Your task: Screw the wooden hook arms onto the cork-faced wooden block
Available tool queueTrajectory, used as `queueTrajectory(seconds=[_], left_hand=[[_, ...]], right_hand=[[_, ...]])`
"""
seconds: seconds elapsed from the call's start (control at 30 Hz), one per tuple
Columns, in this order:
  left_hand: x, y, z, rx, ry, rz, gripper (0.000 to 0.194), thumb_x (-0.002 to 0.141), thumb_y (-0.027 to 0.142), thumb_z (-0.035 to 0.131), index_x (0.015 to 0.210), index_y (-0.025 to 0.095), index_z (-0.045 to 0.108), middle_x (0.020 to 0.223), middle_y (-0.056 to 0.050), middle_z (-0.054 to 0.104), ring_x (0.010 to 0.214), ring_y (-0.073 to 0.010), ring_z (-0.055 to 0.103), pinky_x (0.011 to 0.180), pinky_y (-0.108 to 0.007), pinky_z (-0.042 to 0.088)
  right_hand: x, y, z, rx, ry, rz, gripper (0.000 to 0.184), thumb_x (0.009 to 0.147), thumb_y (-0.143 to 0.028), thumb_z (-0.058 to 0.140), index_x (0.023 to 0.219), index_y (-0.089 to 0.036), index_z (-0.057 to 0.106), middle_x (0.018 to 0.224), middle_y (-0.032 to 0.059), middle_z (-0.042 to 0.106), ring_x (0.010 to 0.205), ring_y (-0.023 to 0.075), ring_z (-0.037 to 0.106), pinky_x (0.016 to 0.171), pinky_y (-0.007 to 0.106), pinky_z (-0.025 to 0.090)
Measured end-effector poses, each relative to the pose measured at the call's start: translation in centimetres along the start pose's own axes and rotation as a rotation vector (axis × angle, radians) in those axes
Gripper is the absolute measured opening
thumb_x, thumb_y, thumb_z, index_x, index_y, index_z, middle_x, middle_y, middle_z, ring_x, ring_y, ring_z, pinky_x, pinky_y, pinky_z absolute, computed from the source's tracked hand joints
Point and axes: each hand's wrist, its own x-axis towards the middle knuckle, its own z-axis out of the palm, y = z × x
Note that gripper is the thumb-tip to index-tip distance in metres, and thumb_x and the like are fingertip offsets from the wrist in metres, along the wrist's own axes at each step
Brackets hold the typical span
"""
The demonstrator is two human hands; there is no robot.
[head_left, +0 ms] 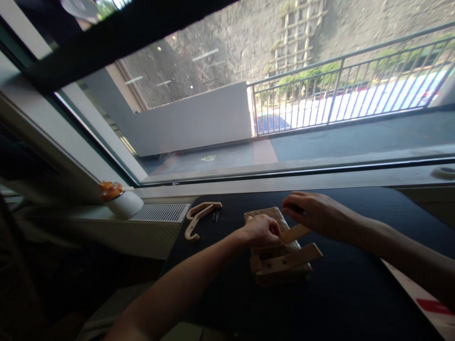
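L hand (262, 230) bent w/ fingers bunched at a wood strip (296, 232) lying on a tan block (271, 212) atop the table (387, 208); R hand (310, 211) curled by strip's other end. Can't tell if either's pinching. Holed wood pc (289, 260) alongside; hooked pcs (196, 220) off L.

Strongly backlit interior, with daylight entering through the window (220, 113) across the upper frame. Glare bleaches the ground (309, 112) behind the railing (341, 90), at right, to near white; short pale streaks mark the view left of upper centre. The tabletop (220, 293), lower centre, is dim, and the lower left sinks into deep shadow. The left hand (261, 231) and right hand (313, 213) catch light along their upper surfaces. Fine detail is soft; wide-angle distortion slants and stretches lines toward the corners.
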Motion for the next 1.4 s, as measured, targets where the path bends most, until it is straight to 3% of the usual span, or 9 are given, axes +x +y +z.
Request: queueTrajectory(seconds=[0.1,0.17,0.27,0.5,0.97,1.4], left_hand=[[0.0,0.0,0.0,-0.002,0.005,-0.011,0.022,0.066,0.035,0.066,0.082,0.02,0.07,0.079,0.001,0.069,0.077,-0.015,0.062,0.069,-0.023,0.047],[0.0,0.1,0.0,0.002,0.003,-0.01,0.023,0.066,0.035,0.066,0.083,0.02,0.071,0.081,0.001,0.07,0.078,-0.0156,0.062,0.067,-0.022,0.047],[-0.1,0.2,-0.1,0.006,-0.005,-0.01,0.023,0.066,0.035,0.065,0.084,0.021,0.071,0.083,0.001,0.069,0.08,-0.0161,0.062,0.066,-0.022,0.047],[0.1,-0.3,0.0,0.016,0.006,0.03,0.021,0.067,0.035,0.064,0.081,0.021,0.069,0.08,0.002,0.067,0.075,-0.0143,0.061,0.07,-0.023,0.046],[-0.4,0.4,-0.2,0.026,0.011,0.002,0.015,0.066,0.033,0.063,0.071,0.02,0.066,0.07,0.003,0.065,0.067,-0.0134,0.06,0.058,-0.021,0.042],[-0.6,0.9,-0.6,0.059,0.0,0.006,0.013,0.068,0.032,0.064,0.071,0.02,0.066,0.074,0.002,0.067,0.076,-0.0154,0.061,0.071,-0.024,0.046]], right_hand=[[-0.3,-0.1,-2.9,-0.008,0.201,0.054,0.035,0.09,-0.047,0.04,0.084,-0.019,0.06,0.081,0.0053,0.064,0.061,0.0146,0.053,0.054,0.027,0.035],[-0.5,-0.3,-3.6,0.035,0.269,0.077,0.036,0.089,-0.05,0.041,0.08,-0.02,0.058,0.071,0.0031,0.062,0.055,0.0135,0.051,0.052,0.026,0.034],[-0.7,-0.8,-2.6,0.15,0.205,0.061,0.034,0.088,-0.049,0.043,0.078,-0.019,0.057,0.063,0.001,0.059,0.052,0.0127,0.049,0.05,0.025,0.035],[-0.7,-1.4,1.0,0.201,0.053,0.026,0.027,0.09,-0.039,0.043,0.081,-0.018,0.058,0.073,0.0033,0.062,0.058,0.0126,0.05,0.052,0.024,0.036],[-0.5,-1.4,1.7,0.244,0.043,-0.013,0.027,0.091,-0.039,0.045,0.081,-0.018,0.058,0.074,0.0033,0.06,0.061,0.0136,0.051,0.054,0.026,0.037],[-0.3,-1.2,1.9,0.241,0.05,-0.02,0.026,0.091,-0.038,0.044,0.08,-0.018,0.057,0.073,0.0033,0.06,0.06,0.013,0.051,0.053,0.025,0.036]])
